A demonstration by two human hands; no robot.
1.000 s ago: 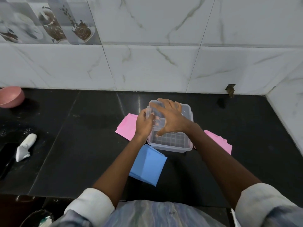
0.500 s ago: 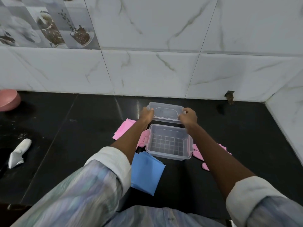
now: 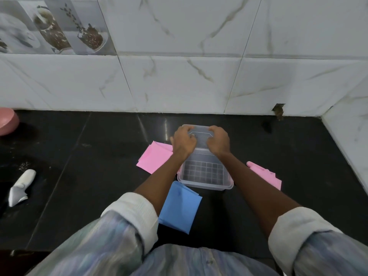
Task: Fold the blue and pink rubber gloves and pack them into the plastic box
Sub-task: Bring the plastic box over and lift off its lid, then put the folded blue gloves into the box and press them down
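Note:
A clear plastic box (image 3: 205, 183) stands open on the black counter, with nothing inside it. Just behind the box, my left hand (image 3: 184, 143) and my right hand (image 3: 218, 141) both grip the clear lid (image 3: 200, 134) from above. One pink glove (image 3: 154, 160) lies flat to the left of the box, partly under my left forearm. Another pink glove (image 3: 265, 174) lies to the right of the box. A blue glove (image 3: 180, 207) lies flat in front of the box, near my body.
The white marble-tiled wall (image 3: 179, 80) rises close behind the lid. A side wall (image 3: 350, 140) closes the right. A pink bowl (image 3: 7, 121) sits at the far left edge, and a white object (image 3: 20, 187) lies on the counter at the left.
My hands lifted the lid off the box and carried it back toward the wall. The box now stands open.

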